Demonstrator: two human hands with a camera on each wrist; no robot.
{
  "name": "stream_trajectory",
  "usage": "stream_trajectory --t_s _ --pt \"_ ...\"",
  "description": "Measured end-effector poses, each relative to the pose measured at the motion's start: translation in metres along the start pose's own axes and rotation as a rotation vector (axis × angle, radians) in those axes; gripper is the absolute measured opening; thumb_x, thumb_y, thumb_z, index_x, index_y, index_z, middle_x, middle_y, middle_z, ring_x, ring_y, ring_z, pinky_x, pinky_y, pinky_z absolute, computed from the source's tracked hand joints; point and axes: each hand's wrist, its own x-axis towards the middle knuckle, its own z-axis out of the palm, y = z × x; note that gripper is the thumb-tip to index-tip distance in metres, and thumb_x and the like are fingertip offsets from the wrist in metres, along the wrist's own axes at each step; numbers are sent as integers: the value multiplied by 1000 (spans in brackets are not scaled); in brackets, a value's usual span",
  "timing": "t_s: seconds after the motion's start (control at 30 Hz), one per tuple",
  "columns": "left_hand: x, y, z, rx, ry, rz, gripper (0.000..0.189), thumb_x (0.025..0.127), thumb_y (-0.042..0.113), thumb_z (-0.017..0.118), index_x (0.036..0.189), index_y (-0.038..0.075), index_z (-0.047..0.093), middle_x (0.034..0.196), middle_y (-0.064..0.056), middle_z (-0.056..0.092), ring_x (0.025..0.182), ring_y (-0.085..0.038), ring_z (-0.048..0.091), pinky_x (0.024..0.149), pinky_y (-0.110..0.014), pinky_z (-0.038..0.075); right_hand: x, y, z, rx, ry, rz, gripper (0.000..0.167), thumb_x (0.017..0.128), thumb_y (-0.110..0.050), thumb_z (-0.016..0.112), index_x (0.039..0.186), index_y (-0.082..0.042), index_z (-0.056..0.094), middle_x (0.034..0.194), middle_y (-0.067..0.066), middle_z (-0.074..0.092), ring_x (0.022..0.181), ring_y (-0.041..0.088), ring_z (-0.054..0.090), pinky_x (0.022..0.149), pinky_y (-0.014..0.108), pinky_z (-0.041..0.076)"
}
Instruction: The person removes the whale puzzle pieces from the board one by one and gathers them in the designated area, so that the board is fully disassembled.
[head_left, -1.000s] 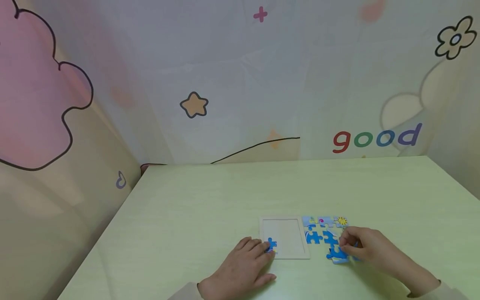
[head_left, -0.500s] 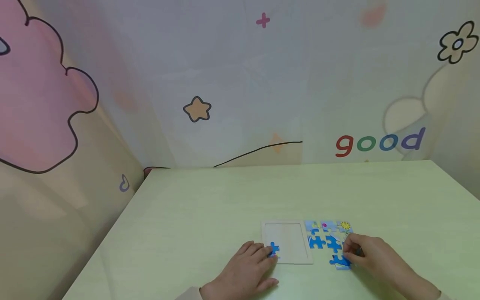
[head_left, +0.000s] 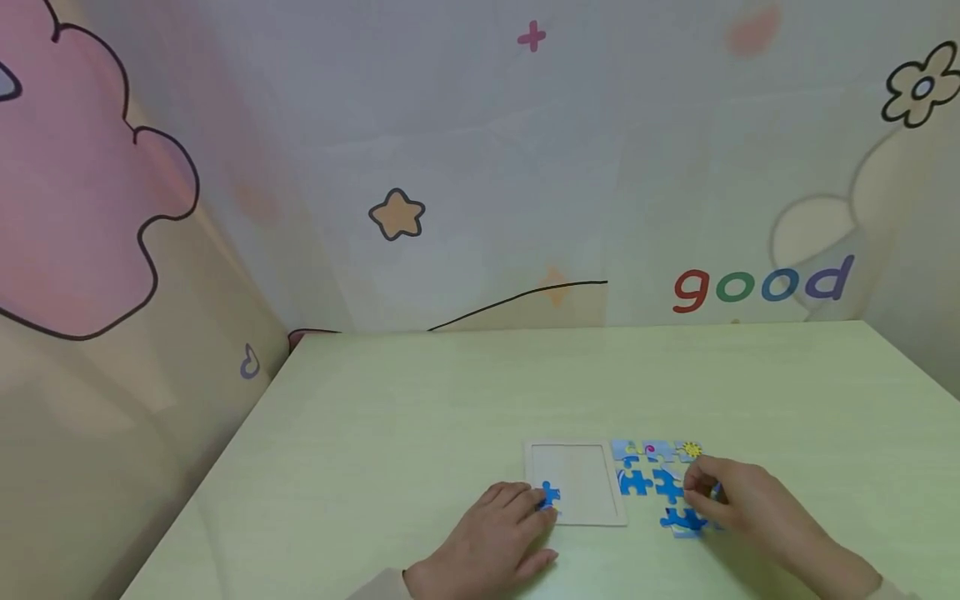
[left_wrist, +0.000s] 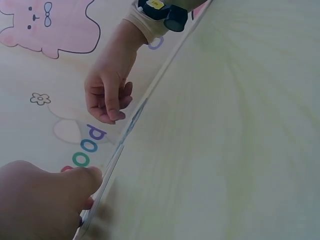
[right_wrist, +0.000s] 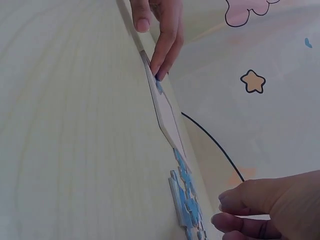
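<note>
My left hand (head_left: 491,533) rests with its fingers over the lower left corner of a shallow white puzzle frame (head_left: 618,483). Its fingertips touch a blue jigsaw piece (head_left: 550,495) lying in that corner. To the right, my right hand (head_left: 750,500) hovers over the right side of a group of jigsaw pieces (head_left: 667,483), thumb and fingers loosely curled. In the right wrist view a gap shows between thumb and fingers (right_wrist: 232,220), and I see no piece held there. The hand hides some pieces on the right.
Blue pieces, one with a yellow sun (head_left: 692,450), lie against the frame's right side. Below them sits a lower blue piece (head_left: 684,521). The pale green table (head_left: 450,392) ends at a printed cloth backdrop (head_left: 487,167) behind and at the left.
My right hand lifts slightly over the right-hand pieces, showing more of the lower blue piece. The left hand stays on the frame corner. The head view shifts a little.
</note>
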Motion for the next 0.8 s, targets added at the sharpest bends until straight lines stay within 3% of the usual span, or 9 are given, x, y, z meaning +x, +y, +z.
stream_trajectory --t_s 0.17,0.43,0.8 --pt "0 0 1 19 59 14 37 99 45 47 120 19 64 123 0 60 115 -14 54 102 -30 43 2 -7 -3 -6 38 -52 8 86 -18 70 83 -19 62 71 -10 56 63 2 42 56 19 37" --pt "0 -1 1 11 40 15 38 99 45 46 124 19 58 125 0 57 119 -15 52 103 -32 42 11 -22 -8 14 53 -84 7 87 -16 69 83 -18 63 71 -9 55 63 5 43 56 19 38" --pt "-1 -4 -1 57 56 31 30 98 43 48 112 19 59 118 3 59 114 -12 54 102 -29 42 20 -38 -11 77 48 -153 6 88 -16 66 84 -17 64 70 -10 57 60 2 44 55 19 40"
